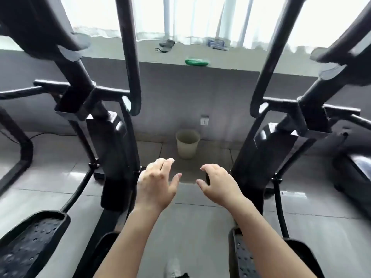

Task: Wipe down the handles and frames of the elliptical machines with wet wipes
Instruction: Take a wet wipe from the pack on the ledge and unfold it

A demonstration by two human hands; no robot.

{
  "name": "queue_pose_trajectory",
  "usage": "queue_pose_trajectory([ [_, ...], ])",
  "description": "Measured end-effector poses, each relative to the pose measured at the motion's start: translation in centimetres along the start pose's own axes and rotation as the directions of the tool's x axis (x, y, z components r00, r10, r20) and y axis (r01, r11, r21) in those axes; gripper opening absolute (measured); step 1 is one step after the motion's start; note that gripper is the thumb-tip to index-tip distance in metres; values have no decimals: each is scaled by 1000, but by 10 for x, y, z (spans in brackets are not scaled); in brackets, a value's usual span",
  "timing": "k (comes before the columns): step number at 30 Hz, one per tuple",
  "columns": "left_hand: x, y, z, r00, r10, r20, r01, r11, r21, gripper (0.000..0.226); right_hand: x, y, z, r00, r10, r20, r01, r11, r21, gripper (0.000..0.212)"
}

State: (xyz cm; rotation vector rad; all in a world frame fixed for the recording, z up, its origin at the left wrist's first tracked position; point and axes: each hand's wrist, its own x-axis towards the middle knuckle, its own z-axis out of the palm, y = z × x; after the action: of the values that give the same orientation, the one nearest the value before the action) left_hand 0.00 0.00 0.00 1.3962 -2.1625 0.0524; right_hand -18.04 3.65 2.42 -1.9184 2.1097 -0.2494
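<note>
Glossy grey floor tiles [192,233] run between two black elliptical machines in a room with a bright curtained window at the far end. Nearest, the textured pedals [30,241] of the left elliptical [112,149] and the right elliptical [267,149] flank two bare forearms reaching forward. The left hand [156,183] and the right hand [217,184] hover side by side over the floor, apart from each other; their fingers [167,163] are loosely bent and released, holding nothing. Beyond them a pale wastebasket [187,144] stands on the floor against the grey wall, below a small wall socket [204,120]. Each machine's long moving handle [130,57] rises past the window ledge [140,55]. On that ledge lies a green packet [197,62], possibly the wet wipes, with a blue-and-white pack [215,45] and a small dark object [166,45] farther back.
</note>
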Motion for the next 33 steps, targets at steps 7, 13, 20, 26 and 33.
queue_pose_trajectory([
  [7,139,-38,53,998,-34,58,33,999,15,41,161,11,-11,999,33,40,-33,999,11,44],
  [13,197,-66,101,974,-201,101,204,979,-16,43,290,6,11,991,-33,126,50,990,-135,43],
  [20,262,-91,147,953,-290,84,274,948,160,55,426,-8,26,947,-111,300,128,991,-36,46],
  [26,299,-109,166,927,-374,-16,369,906,206,53,506,-27,27,908,-232,350,251,968,-10,46],
  [33,321,-137,183,899,-432,-69,434,859,272,40,568,-33,20,883,-387,266,378,922,84,43],
])
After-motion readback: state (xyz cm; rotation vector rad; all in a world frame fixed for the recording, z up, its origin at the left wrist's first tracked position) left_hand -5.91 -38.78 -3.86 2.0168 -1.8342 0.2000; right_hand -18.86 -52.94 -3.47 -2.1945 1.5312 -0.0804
